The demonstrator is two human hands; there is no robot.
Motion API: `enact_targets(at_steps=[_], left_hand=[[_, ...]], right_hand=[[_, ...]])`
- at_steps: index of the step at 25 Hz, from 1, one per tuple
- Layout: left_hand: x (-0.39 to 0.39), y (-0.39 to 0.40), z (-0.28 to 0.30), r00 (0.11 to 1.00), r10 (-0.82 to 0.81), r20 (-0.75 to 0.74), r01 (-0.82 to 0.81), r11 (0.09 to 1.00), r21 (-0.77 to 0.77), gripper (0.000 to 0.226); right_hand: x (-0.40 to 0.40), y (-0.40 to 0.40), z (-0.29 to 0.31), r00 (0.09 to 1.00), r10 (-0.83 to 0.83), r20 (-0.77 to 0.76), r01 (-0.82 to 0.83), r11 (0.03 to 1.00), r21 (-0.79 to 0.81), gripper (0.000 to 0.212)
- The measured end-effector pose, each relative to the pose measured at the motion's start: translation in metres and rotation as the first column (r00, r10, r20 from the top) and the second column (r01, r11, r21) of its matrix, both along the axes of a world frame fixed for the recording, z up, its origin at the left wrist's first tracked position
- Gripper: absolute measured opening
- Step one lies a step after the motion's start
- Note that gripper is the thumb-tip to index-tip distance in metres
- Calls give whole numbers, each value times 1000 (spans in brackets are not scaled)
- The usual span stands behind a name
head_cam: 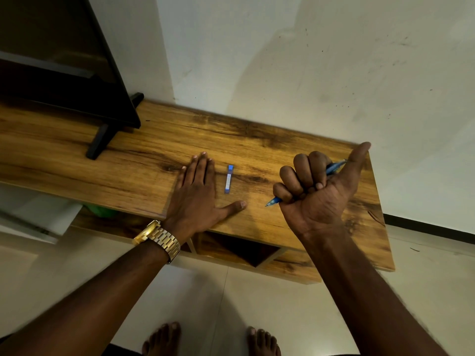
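My left hand [198, 191] lies flat, palm down, on the wooden tabletop [270, 145], fingers straight and thumb spread to the right. A small blue and white lead case [228, 179] lies on the wood just right of those fingers, untouched. My right hand [316, 191] is raised above the table's right part, palm toward me, its fingers curled round a blue pen [334, 167]. The pen's tip sticks out at the lower left of the fist and its other end shows near the outstretched thumb.
A black TV [64, 62] on a dark foot [99, 142] stands on the table's left part. A white wall runs behind. Open shelves [239, 249] sit under the tabletop, with something green [100, 210] inside. My bare feet stand on pale floor tiles [231, 299].
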State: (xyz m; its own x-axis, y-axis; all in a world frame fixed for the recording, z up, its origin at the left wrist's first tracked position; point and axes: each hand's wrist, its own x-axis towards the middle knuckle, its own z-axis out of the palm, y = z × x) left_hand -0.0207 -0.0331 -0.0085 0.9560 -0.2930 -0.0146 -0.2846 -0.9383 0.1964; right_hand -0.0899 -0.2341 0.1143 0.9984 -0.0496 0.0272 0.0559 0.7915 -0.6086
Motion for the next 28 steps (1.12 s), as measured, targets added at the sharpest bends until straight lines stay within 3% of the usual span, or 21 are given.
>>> enact_targets(at_steps=[5, 10, 23, 28], left_hand=[[-1, 0, 1, 1000, -2, -6, 2, 1000, 4, 146], [-1, 0, 1, 1000, -4, -6, 4, 1000, 1, 146], [0, -1, -1, 1000, -6, -18, 6, 1000, -1, 148], [0, -1, 0, 1000, -5, -20, 5, 1000, 6, 149]], right_hand=[[0, -1, -2, 999, -21, -33, 20, 1000, -24, 68], [-1, 1, 1, 999, -32, -29, 31, 999, -32, 77], [-2, 2, 0, 999, 6, -31, -8, 999, -47, 67], [-2, 3, 1, 999, 41, 9, -41, 999, -5, 78]])
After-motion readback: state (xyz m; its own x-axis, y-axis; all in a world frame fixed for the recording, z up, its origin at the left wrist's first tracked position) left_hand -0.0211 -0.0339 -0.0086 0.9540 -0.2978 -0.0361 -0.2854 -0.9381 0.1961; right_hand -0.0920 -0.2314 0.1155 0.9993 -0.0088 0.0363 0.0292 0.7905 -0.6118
